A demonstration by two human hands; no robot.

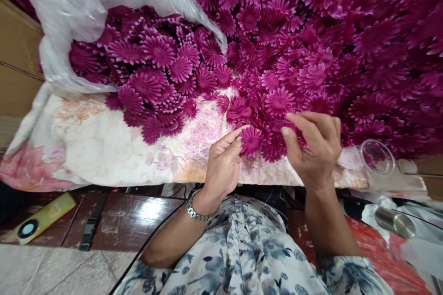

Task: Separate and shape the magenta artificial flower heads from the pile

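Note:
My left hand [224,161], with a metal watch on its wrist, pinches one magenta artificial flower [251,141] at its left edge between thumb and fingers. The flower faces up, above the near edge of the cloth. To its right hovers my right hand [313,147], its fingers curled and the tips of thumb and forefinger a little apart. I see nothing between those tips except flowers lying behind. Close beyond both hands, a big heap of loose magenta flowers [280,101] spreads across the table to the back and right.
A floral cloth [104,147] covers the table. At left, a white plastic bag [76,18] lies open with stacked flowers [159,50] spilling out. A clear plastic cup [377,157] stands at right. On the bench below are a yellow phone [46,216] and a metal cylinder [394,222].

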